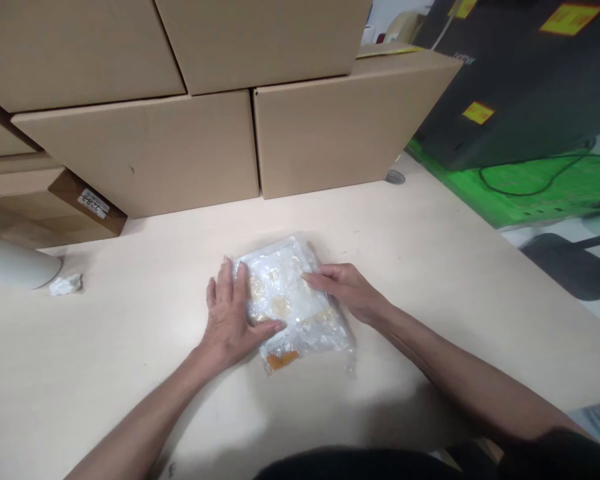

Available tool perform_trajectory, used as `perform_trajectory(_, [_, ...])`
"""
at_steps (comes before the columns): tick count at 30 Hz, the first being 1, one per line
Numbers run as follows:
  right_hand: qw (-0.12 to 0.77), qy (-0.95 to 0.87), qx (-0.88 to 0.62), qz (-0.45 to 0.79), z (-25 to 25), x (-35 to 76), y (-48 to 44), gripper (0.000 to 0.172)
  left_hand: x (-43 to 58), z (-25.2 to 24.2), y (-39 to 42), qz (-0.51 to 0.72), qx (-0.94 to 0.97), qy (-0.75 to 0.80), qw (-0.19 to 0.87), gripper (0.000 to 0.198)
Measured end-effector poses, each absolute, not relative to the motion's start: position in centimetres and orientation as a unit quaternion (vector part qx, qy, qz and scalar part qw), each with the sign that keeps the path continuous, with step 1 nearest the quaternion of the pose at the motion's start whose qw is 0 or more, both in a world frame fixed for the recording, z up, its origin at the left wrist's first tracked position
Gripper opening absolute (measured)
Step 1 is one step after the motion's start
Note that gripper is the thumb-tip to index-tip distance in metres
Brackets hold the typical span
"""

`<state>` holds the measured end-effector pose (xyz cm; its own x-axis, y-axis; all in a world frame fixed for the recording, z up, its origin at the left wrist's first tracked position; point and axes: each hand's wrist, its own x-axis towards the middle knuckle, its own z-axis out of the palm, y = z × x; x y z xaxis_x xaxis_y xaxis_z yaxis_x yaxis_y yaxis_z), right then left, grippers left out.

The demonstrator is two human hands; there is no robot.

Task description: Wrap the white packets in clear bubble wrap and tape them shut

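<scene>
While hands (pixel 225 330) (pixel 354 292) touch the packet (pixel 290 287) (side edges), tabletop (pixel 455 280) spreads around.

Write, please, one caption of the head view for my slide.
Left hand spread on a plastic-wrapped packet, right hand at its side, on a table before stacked boxes.

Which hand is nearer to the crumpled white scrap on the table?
Left. The left hand lies on the left part of the packet, toward the scrap; the right hand, at the packet's right edge, is farther.
</scene>
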<state>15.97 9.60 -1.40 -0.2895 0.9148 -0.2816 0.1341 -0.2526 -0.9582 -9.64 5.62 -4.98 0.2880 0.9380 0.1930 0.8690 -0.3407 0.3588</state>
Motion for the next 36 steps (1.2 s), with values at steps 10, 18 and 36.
perform_trajectory(10, [0.335,-0.815,-0.449,0.147,-3.6,16.0,9.5,0.041,-9.8,-4.7,5.2,0.206,0.839,0.504,0.003,0.115])
perform_trajectory(18, [0.229,-0.918,-0.308,0.101,-4.9,17.0,10.4,0.058,-10.5,-3.9,5.9,0.139,0.905,0.401,0.004,0.079])
perform_trajectory(36, [0.384,-0.791,-0.34,0.333,-3.7,16.2,10.7,0.037,-8.7,-1.3,3.5,0.068,0.929,0.347,0.111,0.118])
